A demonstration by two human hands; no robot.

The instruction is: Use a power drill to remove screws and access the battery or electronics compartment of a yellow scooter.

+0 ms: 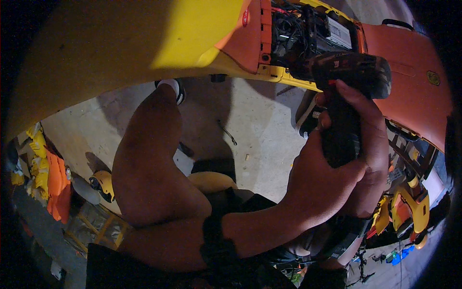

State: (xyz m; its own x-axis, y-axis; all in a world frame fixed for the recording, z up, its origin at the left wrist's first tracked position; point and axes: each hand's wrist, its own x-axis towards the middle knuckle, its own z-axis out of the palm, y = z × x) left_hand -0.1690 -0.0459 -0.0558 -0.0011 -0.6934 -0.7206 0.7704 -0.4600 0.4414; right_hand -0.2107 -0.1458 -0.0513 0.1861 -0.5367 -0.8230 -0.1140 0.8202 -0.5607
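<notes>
Left hand and right hand grip the black pistol-shaped power tool at the open orange-and-yellow machine body. Grey concrete floor bears a slim metal wrench.

Dim, grainy view; a bright patch lights the yellow body panel, dark shadows cross the concrete floor, and fisheye curvature bends toward blackened corners.

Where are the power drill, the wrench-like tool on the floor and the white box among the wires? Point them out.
Power drill (pixel 342 126): head view, on its dark grip.
Wrench-like tool (pixel 226 132): head view, middle of its shaft.
White box (pixel 339 32): head view, on its pale face.
</notes>
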